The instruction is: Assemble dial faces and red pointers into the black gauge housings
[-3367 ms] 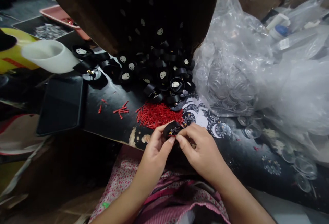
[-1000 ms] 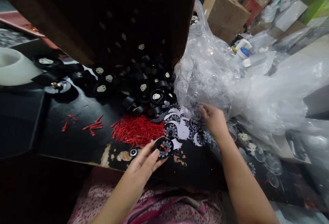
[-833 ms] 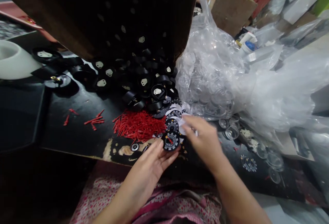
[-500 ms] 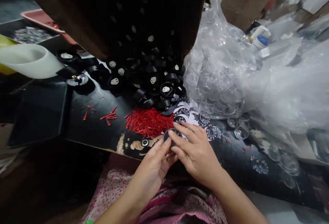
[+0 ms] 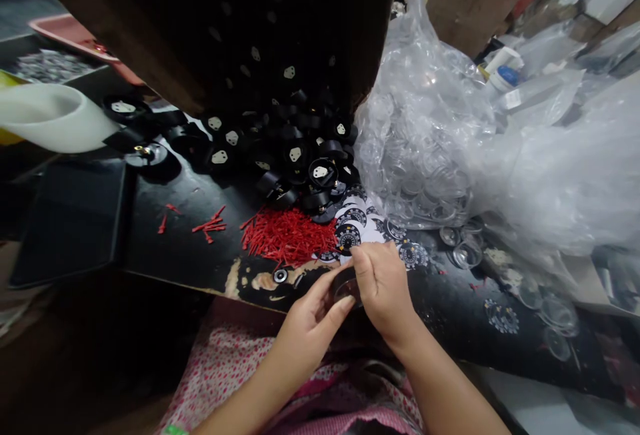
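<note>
My left hand [image 5: 317, 312] grips a dark round gauge housing [image 5: 345, 283], its thumb on the near side of the rim. My right hand [image 5: 383, 285] is curled closed against the right side of that housing; its fingertips are hidden. Just beyond lie printed black dial faces [image 5: 347, 236], overlapping on white sheets. To their left is a pile of red gauge needles [image 5: 287, 236]. A small ring-shaped part [image 5: 281, 276] rests near the table edge, left of my hands.
Black gauge housings [image 5: 295, 154] are heaped under a dark box [image 5: 240, 15]. Clear plastic bags [image 5: 425, 122] with round clear covers stand at right. Loose clear covers [image 5: 467, 255] lie on the black table [image 5: 175, 255]. A white scoop-like container [image 5: 55, 118] is at left.
My right hand has gone from extended fingers over the housing to a closed grip at its right side. The housing has tilted, and my left thumb has shifted to its near rim.
</note>
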Demonstrator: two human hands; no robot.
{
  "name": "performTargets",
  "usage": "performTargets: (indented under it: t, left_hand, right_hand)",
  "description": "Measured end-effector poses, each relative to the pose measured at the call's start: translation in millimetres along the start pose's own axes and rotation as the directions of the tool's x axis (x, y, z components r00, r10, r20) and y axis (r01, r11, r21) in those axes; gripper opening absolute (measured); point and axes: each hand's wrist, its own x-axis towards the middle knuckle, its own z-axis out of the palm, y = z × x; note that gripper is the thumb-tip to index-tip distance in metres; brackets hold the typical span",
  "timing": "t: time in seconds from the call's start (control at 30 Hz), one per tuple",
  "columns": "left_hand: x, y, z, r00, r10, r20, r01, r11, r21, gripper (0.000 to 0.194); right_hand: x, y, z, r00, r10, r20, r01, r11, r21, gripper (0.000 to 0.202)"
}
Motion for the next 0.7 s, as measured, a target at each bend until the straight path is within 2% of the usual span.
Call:
performTargets:
  t: [0.07,0.13,0.17,0.2,0.23,0.27,0.33,0.4,0.47,0.5,0.6,0.7]
  left_hand:
    - [-17.8,-1.0,-19.5,0.997,-0.040,-0.073,0.045,0.996,0.078,0.036]
    - [-43.6,-6.6,-56.4,0.974,-0.044,-0.222,0.091,0.974,0.207,0.038]
    - [-57.2,-9.8,-79.3,0.949,-0.014,-0.315,0.107,0.954,0.279,0.039]
    - [-69.4,-12.0,-103.0,0.910,0.038,-0.413,0.126,0.924,0.361,0.040]
    - [-79.0,-12.4,-125.1,0.853,0.116,-0.509,0.156,0.874,0.460,0.043]
    - [-84.8,-10.3,-143.4,0.803,0.228,-0.551,0.179,0.789,0.587,0.045]
    - [-81.3,1.7,-162.1,0.759,0.417,-0.500,0.171,0.614,0.771,0.048]
    - [-57.3,22.1,-155.2,0.768,0.508,-0.389,0.071,0.538,0.840,0.042]
    - [-18.2,46.5,-132.1,0.831,0.488,-0.266,-0.097,0.598,0.796,0.034]
    - [4.0,58.3,-119.3,0.838,0.498,-0.224,-0.144,0.598,0.789,0.034]
    - [65.6,85.3,-94.7,0.814,0.549,-0.188,-0.187,0.555,0.811,0.028]
    - [100.5,96.4,-97.5,0.824,0.539,-0.174,-0.182,0.543,0.820,0.024]
  right_hand:
    - [-0.2,-0.1,-7.0,0.992,-0.007,0.128,-0.012,0.989,0.147,0.045]
    - [-0.4,1.3,-14.4,0.977,-0.005,0.213,-0.056,0.958,0.280,0.039]
    - [-0.3,2.4,-17.0,0.976,0.013,0.219,-0.084,0.943,0.321,0.037]
    - [0.0,3.1,-18.3,0.977,0.039,0.212,-0.111,0.934,0.341,0.036]
    - [0.7,3.2,-18.1,0.977,0.058,0.207,-0.129,0.929,0.346,0.035]
    - [1.8,2.2,-16.3,0.975,0.065,0.214,-0.138,0.929,0.343,0.034]
    - [4.6,-3.2,-9.6,0.962,0.036,0.270,-0.129,0.934,0.334,0.030]
    - [6.6,-11.1,-1.6,0.943,-0.033,0.330,-0.083,0.940,0.330,0.026]
    - [5.7,-16.5,3.7,0.932,-0.078,0.354,-0.037,0.950,0.309,0.025]
    - [4.2,-16.9,4.9,0.933,-0.087,0.350,-0.022,0.955,0.295,0.027]
    - [-0.2,-5.7,4.8,0.943,-0.076,0.323,-0.022,0.957,0.290,0.035]
    - [1.0,15.2,7.6,0.947,-0.116,0.301,0.004,0.937,0.349,0.035]
